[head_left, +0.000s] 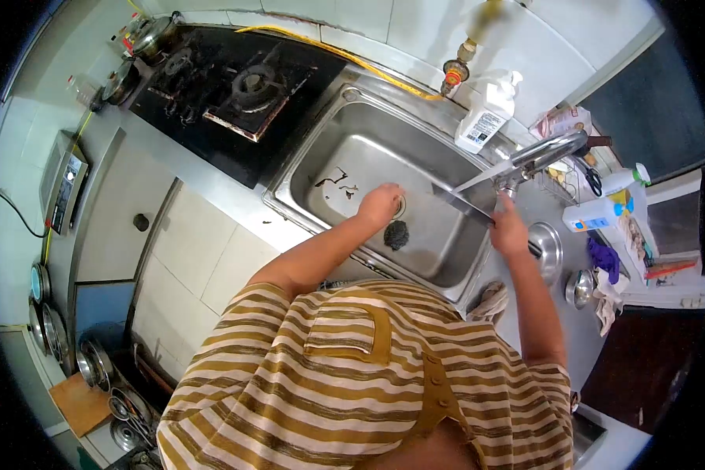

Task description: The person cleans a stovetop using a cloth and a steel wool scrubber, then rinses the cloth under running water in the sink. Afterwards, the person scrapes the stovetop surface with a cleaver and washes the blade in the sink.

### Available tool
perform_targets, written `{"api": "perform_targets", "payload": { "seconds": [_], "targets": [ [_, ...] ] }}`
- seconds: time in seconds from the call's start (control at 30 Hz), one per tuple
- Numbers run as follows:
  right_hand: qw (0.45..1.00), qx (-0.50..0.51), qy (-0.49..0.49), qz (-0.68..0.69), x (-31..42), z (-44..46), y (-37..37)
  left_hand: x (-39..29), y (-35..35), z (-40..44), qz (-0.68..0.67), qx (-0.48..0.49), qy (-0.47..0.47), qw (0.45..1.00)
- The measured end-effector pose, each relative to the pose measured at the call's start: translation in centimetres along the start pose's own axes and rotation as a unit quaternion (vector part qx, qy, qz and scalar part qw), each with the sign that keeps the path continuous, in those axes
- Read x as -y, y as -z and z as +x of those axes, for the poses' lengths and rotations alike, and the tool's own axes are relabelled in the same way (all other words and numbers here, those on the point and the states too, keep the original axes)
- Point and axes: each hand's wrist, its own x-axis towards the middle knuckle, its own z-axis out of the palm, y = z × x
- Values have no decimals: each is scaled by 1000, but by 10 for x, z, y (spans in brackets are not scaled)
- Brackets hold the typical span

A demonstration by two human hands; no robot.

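Note:
My right hand is closed round the handle of a knife, whose blade points left over the steel sink, just below the faucet. Water seems to run from the faucet toward the blade. My left hand is over the sink beside the drain, its fingers curled together; whether it holds anything is hidden. A dark scouring pad lies on the sink bottom near the drain. Dark scraps lie at the sink's left.
A black gas stove adjoins the sink on the left. Behind the sink stands a white pump bottle. Metal bowls, a blue-labelled bottle and a purple cloth are at the right.

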Motion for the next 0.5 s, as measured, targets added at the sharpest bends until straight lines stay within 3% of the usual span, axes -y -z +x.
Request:
{"api": "perform_targets", "payload": {
  "seconds": [0.03,0.1,0.17,0.23,0.27,0.33,0.4,0.47,0.5],
  "targets": [
    [999,-14,35,-5,2,-5,-2,-1,-8,7,-13,-30,44,998],
    [999,-3,28,30,-5,12,-24,-15,-7,26,-246,27,277,928],
    [996,23,28,84,12,16,-17,4,-22,35,-218,-32,204,954],
    [969,109,-38,219,13,27,-23,14,-24,42,-165,-49,159,972],
    [968,111,-42,220,19,26,-21,8,-19,41,-166,-44,160,972],
    [888,184,-160,390,27,28,-15,-8,-4,37,-24,-33,80,996],
    [869,222,-164,411,19,34,-28,-26,0,33,6,-6,31,999],
    [809,285,-192,476,21,34,-25,-35,-11,25,33,23,-17,999],
    [809,289,-194,475,21,35,-27,-37,-19,21,57,74,-99,991]
  ]
}}
